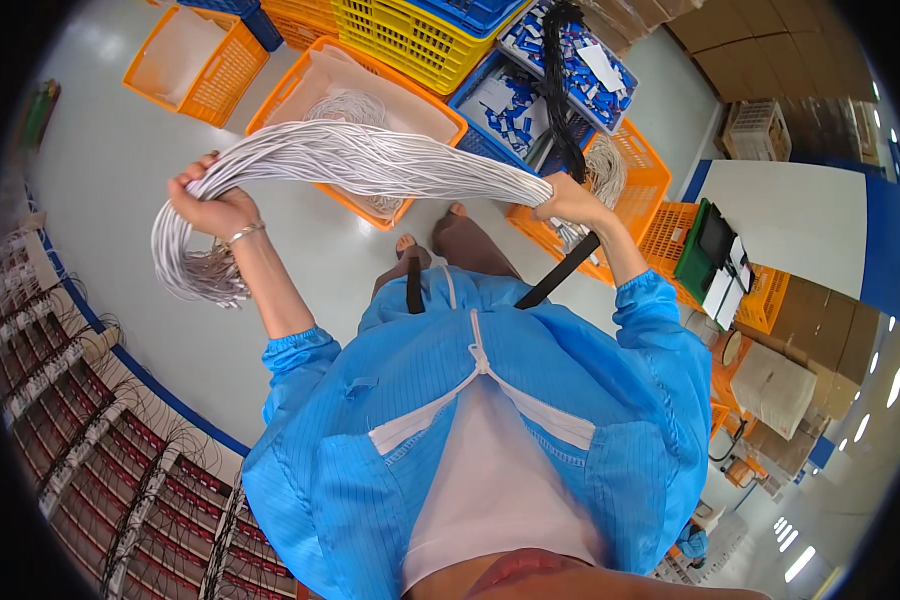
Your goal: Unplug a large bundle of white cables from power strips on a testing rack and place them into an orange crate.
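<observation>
white cable bundle (370, 160) gripped by both hands (210, 205) above orange crate (450, 125) of cables

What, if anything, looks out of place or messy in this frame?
Nothing looks damaged or spilled. The left hand and right hand stretch a bundle of white cables between them; its looped end hangs loosely below the left hand. Crates on the floor sit at mixed angles, including an orange crate.

A pale grey glossy floor (130, 160) carries orange crates (198, 62), a yellow crate (410, 40) and blue bins (515, 105). Cardboard boxes (770, 60) stack at the far right edge; wire-hung racks (80, 430) line the left.
</observation>
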Available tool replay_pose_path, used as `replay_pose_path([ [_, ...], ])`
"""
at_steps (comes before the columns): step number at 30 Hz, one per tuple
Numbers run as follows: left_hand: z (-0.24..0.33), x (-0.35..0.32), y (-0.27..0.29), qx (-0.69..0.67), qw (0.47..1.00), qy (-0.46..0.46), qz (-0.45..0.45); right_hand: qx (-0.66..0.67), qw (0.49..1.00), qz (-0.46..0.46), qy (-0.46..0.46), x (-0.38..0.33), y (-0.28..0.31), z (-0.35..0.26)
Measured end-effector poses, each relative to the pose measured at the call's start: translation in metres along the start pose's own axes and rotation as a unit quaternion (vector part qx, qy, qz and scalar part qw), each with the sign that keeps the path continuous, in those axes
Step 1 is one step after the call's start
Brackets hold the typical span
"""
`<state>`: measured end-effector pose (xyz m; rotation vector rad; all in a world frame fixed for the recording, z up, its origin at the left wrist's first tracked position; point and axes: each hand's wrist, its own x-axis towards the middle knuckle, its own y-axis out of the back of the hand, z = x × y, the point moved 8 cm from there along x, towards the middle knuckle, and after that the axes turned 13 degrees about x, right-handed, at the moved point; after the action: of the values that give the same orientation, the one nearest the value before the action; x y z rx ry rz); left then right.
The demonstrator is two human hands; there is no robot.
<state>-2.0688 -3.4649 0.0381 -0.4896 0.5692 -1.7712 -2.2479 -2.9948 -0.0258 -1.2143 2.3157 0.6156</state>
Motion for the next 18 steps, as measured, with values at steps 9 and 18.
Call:
replay_pose_path([
  [9, -0.094, -0.064, 0.002, 0.186, 0.977, 0.056, -0.092, -0.460, 0.878, 0.124, 0.040, 0.093, 0.057, 0.052],
  [18, -0.144, -0.067, -0.016, 0.307, 0.943, 0.104, -0.072, -0.414, 0.908, 0.006, -0.071, 0.152, 0.068, 0.093],
])
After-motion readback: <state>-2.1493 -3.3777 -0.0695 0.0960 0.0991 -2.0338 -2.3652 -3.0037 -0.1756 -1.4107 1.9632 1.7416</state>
